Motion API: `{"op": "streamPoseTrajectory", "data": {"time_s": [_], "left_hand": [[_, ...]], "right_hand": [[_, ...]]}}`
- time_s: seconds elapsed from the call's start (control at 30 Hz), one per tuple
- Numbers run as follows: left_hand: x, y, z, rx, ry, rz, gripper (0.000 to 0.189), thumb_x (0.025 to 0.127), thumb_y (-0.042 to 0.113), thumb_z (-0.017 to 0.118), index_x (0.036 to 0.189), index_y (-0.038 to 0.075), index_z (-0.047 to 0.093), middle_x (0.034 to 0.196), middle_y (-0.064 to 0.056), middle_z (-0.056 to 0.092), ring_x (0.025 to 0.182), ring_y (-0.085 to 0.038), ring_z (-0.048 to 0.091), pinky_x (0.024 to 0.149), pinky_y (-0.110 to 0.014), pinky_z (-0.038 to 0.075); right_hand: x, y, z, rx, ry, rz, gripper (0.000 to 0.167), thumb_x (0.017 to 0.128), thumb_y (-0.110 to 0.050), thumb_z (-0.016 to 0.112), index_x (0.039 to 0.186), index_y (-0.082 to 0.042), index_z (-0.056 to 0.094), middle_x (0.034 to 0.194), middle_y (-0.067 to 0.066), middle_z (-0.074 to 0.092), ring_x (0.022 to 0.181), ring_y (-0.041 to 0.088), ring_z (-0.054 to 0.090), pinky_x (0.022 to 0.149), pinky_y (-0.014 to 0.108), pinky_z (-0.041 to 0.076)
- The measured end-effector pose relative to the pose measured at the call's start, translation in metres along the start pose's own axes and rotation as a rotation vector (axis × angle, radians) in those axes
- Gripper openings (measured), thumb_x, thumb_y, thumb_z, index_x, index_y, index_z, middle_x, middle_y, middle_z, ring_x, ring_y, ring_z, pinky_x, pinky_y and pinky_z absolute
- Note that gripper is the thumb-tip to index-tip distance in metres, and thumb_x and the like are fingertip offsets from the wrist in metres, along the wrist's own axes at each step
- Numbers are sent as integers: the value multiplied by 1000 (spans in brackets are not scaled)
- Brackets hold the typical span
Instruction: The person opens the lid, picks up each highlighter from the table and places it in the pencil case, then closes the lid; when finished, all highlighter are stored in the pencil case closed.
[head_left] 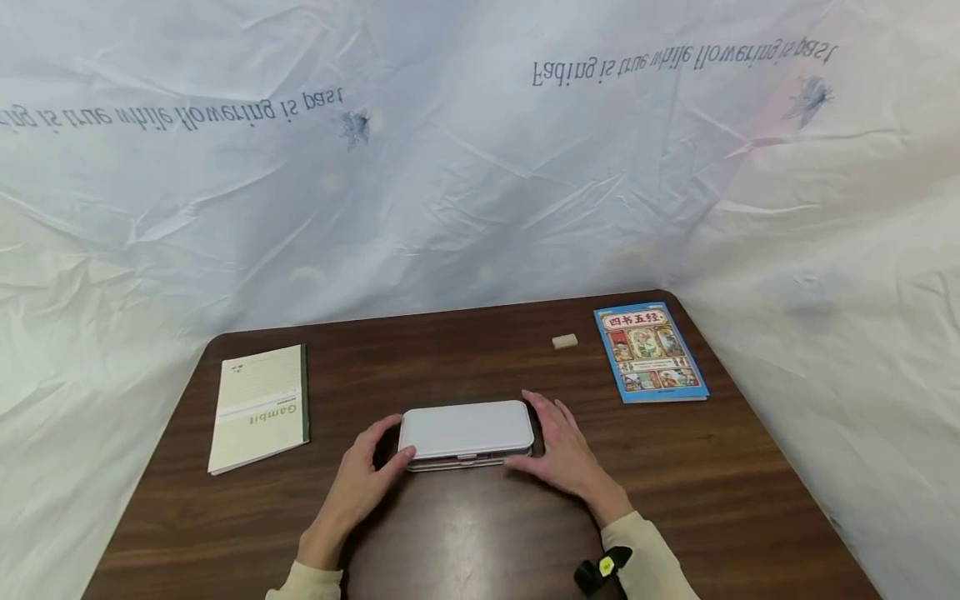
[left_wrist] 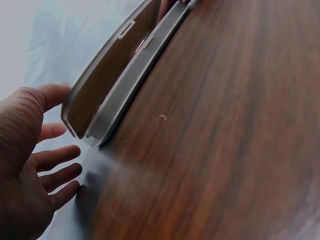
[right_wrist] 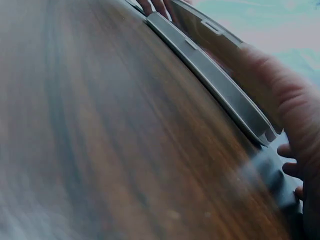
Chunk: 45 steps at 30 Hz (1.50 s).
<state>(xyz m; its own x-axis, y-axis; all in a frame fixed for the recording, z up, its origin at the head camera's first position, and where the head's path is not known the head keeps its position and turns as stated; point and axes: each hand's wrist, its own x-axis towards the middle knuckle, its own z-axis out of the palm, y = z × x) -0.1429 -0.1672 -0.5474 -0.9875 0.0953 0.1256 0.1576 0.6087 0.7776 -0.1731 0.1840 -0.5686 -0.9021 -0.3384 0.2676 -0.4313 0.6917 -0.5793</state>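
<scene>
A white pencil case [head_left: 467,429] with a hinged lid lies on the table, its long front side with the clasp toward me. Its lid stands partly raised, and a gap shows between lid [left_wrist: 112,65] and base [left_wrist: 127,82] in both wrist views. My left hand [head_left: 362,475] holds the left end, thumb at the front corner of the lid and the other fingers spread beside the end. At the right end, my right hand [head_left: 562,450] has its thumb on the front edge and its fingers round the far corner. What lies inside the case is hidden.
A cream notebook [head_left: 258,408] lies to the left on the brown wooden table [head_left: 465,542]. Toward the back right are a small beige eraser [head_left: 564,342] and a blue picture-covered book [head_left: 651,354]. White printed sheeting [head_left: 465,167] hangs behind the table and at its sides.
</scene>
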Motion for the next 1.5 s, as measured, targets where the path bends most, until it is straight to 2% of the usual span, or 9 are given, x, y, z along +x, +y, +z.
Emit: {"op": "streamPoseTrajectory", "data": {"time_s": [0.17, 0.3, 0.7, 1.07, 1.5], "left_hand": [[-2, -2, 0, 19, -26, -1, 60, 97, 39, 78, 149, 17, 57, 152, -16, 57, 143, -40, 49, 115, -63, 38], [-3, -4, 1, 38, -40, 6, 62, 97, 37, 78, 151, 17, 56, 152, -17, 56, 143, -40, 49, 116, -63, 38], [-4, -4, 7, 44, -69, -6, 68, 97, 45, 76, 156, 23, 52, 154, -14, 55, 145, -38, 45, 113, -67, 39], [-3, -2, 10, 25, -84, -25, 70, 98, 48, 74, 159, 26, 49, 154, -14, 54, 146, -38, 43, 112, -69, 38], [-8, -1, 11, 11, -73, -55, 71, 95, 42, 78, 157, 21, 51, 154, -19, 51, 145, -40, 43, 114, -69, 36]], "right_hand": [[-1, 0, -1, 65, -14, 18, 75, 96, -51, 72, 156, -12, 49, 159, 12, 52, 152, 36, 40, 125, 62, 19], [-2, 0, -2, 104, 3, 37, 65, 99, -45, 69, 153, -11, 53, 155, 14, 56, 151, 40, 40, 125, 65, 18], [-6, 3, -4, 76, -18, 73, 71, 94, -49, 76, 152, -14, 54, 155, 13, 55, 152, 37, 40, 126, 61, 18], [-9, 3, -8, 81, -28, 97, 72, 93, -49, 77, 152, -14, 54, 156, 13, 54, 153, 36, 38, 126, 61, 16], [-9, 0, -8, 74, -34, 71, 71, 93, -47, 78, 151, -12, 54, 153, 15, 56, 150, 39, 41, 125, 64, 18]]}}
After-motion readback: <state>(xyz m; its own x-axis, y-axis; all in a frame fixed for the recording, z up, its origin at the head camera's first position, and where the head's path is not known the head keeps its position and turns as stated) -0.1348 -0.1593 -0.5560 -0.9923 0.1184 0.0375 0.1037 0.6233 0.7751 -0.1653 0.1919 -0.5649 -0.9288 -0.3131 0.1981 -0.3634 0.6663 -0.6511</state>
